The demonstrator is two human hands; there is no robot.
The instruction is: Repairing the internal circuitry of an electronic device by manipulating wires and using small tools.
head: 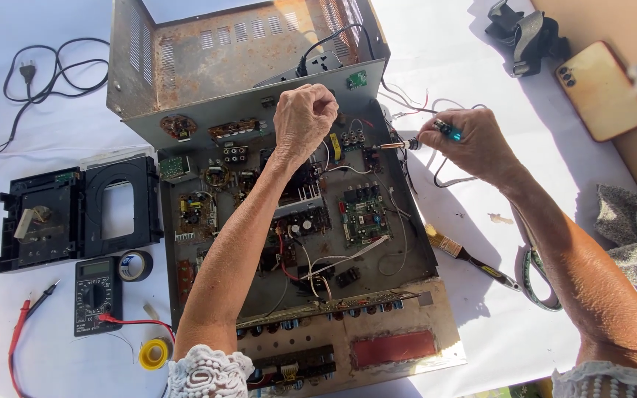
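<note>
The right hand point(473, 144), right of centre in the frame, has its grip pinched around the green-handled soldering iron point(425, 140), whose tip points left into the upper right corner of the open amplifier chassis point(208, 96). The left hand point(304, 118), just above the middle, has its grip curled shut over the rear boards; it seems to pinch a thin wire, though from here I can't make that out for sure.

The chassis lies in the centre of the white worktop point(481, 44), lid tipped back, circuit boards point(363, 217) and loose white wires exposed, so the opening-up looks finished and the work on the joints looks to be under way; nothing is closed back up.

Further out: a removed black disc tray point(75, 210) at the left, a multimeter point(96, 295) with red leads at lower left, tape rolls beside it, a brush point(466, 254) right of the chassis, a phone point(602, 88) at upper right.
</note>
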